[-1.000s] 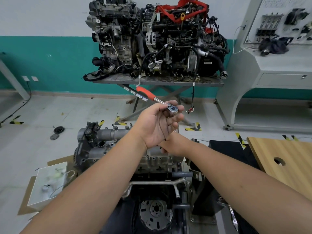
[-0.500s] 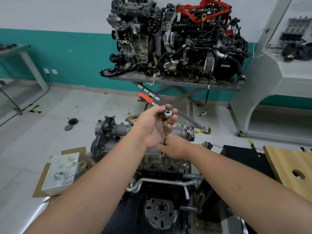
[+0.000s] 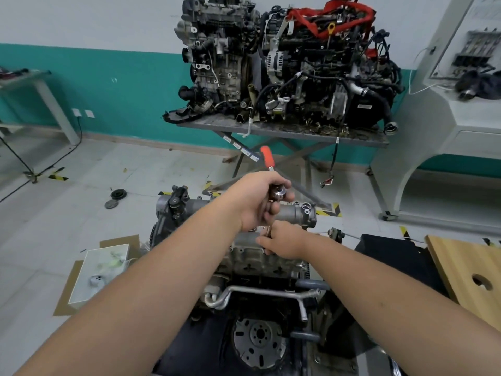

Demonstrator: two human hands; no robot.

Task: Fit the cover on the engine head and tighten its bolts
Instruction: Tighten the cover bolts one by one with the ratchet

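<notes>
Nearest the camera, a flywheel (image 3: 259,340) and a bent metal pipe (image 3: 260,293) sit at the front of the engine block. Just beyond, the right hand (image 3: 284,244) pinches the lower end of an extension bar (image 3: 269,231) down at the engine head (image 3: 254,256), apparently steadying a socket on a bolt, though the bolt itself is hidden. Above it the left hand (image 3: 260,202) is clamped round the ratchet (image 3: 278,192) head. The ratchet's orange handle (image 3: 266,156), which lay off to the left a second ago, now points almost straight away from the person: the ratchet has been swung through part of a turn. The cover (image 3: 238,208) sits on the head, so this reads as bolt tightening under way, likely one stroke among several. On the floor left lies a white box (image 3: 103,270). Farther back, a desk (image 3: 284,130) carries two complete engines (image 3: 284,58).
</notes>
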